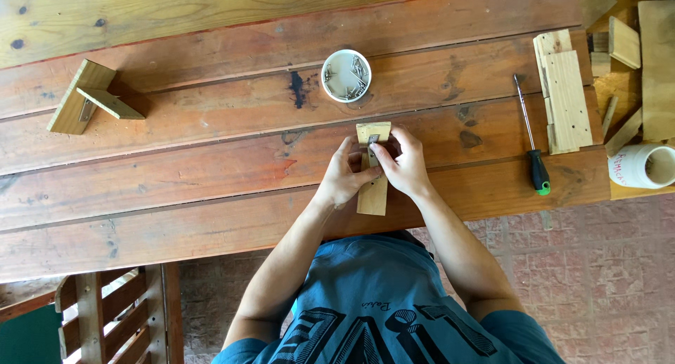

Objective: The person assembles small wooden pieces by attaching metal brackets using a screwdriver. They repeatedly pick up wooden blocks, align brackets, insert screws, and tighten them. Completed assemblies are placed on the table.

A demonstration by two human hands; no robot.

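We see the left hand (pixel 344 178) and right hand (pixel 402 164) with fingers closed on a small wooden piece (pixel 373 169) at the table's (pixel 176 167) near edge, pinching a metal bracket (pixel 372 150) against it. Just beyond, a white cup (pixel 346 75) holds screws (pixel 357 73). Far right, another white container (pixel 643 165) stands open, contents unclear.

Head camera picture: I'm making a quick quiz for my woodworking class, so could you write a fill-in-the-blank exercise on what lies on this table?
1. Both hands, left hand and right hand, hold a small wooden ____ with a metal bracket on it.
2. The round white cup behind the hands holds metal ____.
3. The screwdriver to the right has a ____ handle.

Missing words: block; screws; green
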